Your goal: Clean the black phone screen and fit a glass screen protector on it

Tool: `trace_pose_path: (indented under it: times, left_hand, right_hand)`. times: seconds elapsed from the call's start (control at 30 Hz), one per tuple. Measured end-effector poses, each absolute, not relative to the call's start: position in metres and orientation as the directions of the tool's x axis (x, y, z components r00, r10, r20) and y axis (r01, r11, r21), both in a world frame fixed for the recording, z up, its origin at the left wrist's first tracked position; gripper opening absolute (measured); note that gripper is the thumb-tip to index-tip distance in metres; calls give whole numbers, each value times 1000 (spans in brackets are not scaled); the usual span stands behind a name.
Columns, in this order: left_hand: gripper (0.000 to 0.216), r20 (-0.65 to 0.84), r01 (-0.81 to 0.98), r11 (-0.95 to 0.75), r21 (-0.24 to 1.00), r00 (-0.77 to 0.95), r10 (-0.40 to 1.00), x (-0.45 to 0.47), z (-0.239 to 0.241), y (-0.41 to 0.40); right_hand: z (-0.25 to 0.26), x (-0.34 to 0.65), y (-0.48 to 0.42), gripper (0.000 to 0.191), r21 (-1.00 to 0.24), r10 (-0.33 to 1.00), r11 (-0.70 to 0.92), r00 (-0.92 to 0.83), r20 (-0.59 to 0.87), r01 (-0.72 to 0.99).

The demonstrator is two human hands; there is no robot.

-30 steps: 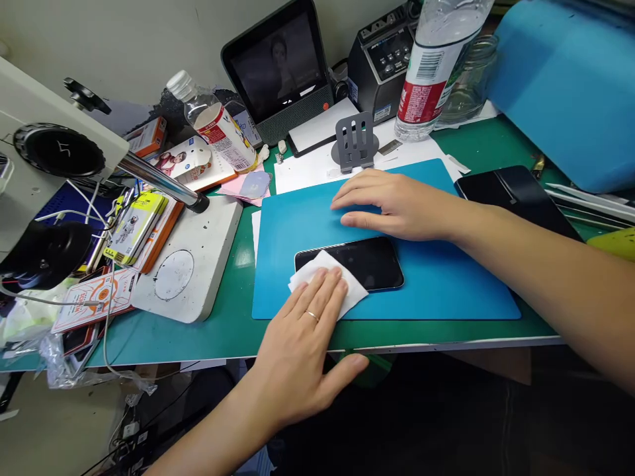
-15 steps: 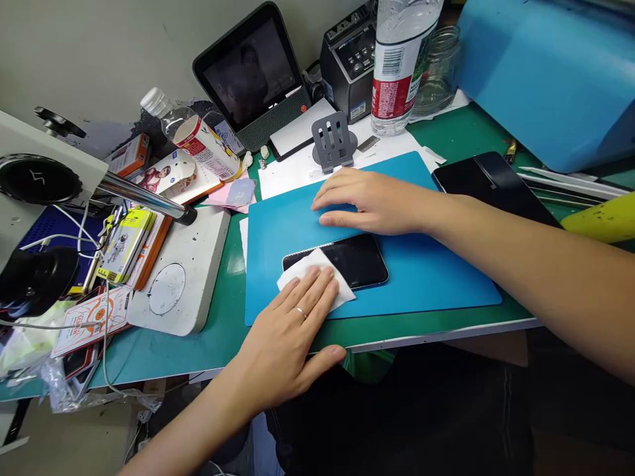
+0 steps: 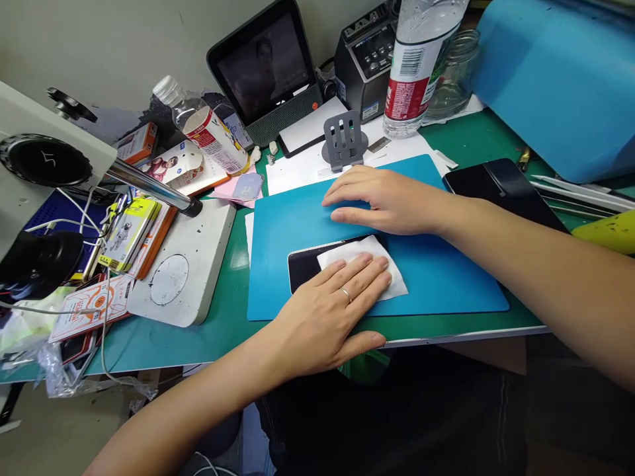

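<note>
A black smartphone [image 3: 303, 266] lies flat on a blue work mat [image 3: 436, 281]. My left hand [image 3: 333, 309], with a ring on one finger, is spread flat and presses a white wipe [image 3: 354, 251] onto the phone's screen. The wipe covers the right part of the phone and hangs past its edge. Just behind the phone, my right hand [image 3: 374, 199] is at the mat with fingers loosely stretched out and nothing in them. Whether its fingertips touch the mat I cannot tell.
A grey phone stand [image 3: 344, 140], a large water bottle [image 3: 419, 73] and a glass jar [image 3: 455, 76] stand behind the mat. To the left are a white stand base [image 3: 213, 261] and a drink bottle [image 3: 211, 135]. A dark device [image 3: 501, 188] lies at the right.
My left hand has slid the wipe to the right across the phone, uncovering the screen's left part. My right hand has stayed about where it was over the mat. The view has shifted slightly.
</note>
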State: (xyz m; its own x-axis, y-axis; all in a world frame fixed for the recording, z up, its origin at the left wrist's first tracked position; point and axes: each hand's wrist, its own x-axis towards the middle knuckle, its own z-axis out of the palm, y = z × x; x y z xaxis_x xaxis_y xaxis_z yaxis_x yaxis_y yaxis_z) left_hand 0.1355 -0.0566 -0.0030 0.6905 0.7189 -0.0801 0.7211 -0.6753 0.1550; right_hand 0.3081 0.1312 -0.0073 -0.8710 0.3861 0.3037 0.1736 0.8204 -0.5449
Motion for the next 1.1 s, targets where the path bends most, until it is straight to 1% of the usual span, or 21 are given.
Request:
trace_pose_path:
  times: [0.23, 0.37, 0.5, 0.63, 0.73, 0.83, 0.97, 1.1]
  left_hand:
    - [72, -145, 787, -612, 73, 616, 775, 93, 1, -87]
    - [74, -173, 791, -610, 49, 608, 775, 81, 4, -90]
    - [74, -176, 745, -661, 84, 664, 726, 99, 3, -78]
    - [82, -126, 716, -681, 154, 697, 705, 131, 0, -62]
    - [87, -89, 748, -639, 177, 659, 747, 145, -1, -53]
    - [81, -61, 802, -574, 168, 589, 805, 140, 1, -51]
    - [70, -29, 855, -504, 122, 510, 859, 116, 5, -67]
    - [69, -42, 883, -464, 69, 467, 883, 96, 8, -89]
  right_hand:
    - [-9, 308, 131, 45, -547, 384, 819, -873, 300, 173]
    - [-11, 308, 131, 45, -553, 386, 818, -865, 320, 160]
    - [-10, 308, 130, 46, -553, 386, 817, -867, 315, 162]
    - [-9, 308, 131, 47, -548, 390, 819, -865, 315, 170]
    - [-9, 309, 132, 47, -543, 391, 822, -863, 319, 172]
    - [-9, 310, 132, 45, -542, 389, 822, -865, 316, 172]
    - [-8, 309, 131, 45, -548, 399, 817, -863, 311, 180]
    - [-9, 308, 130, 47, -552, 390, 816, -866, 313, 168]
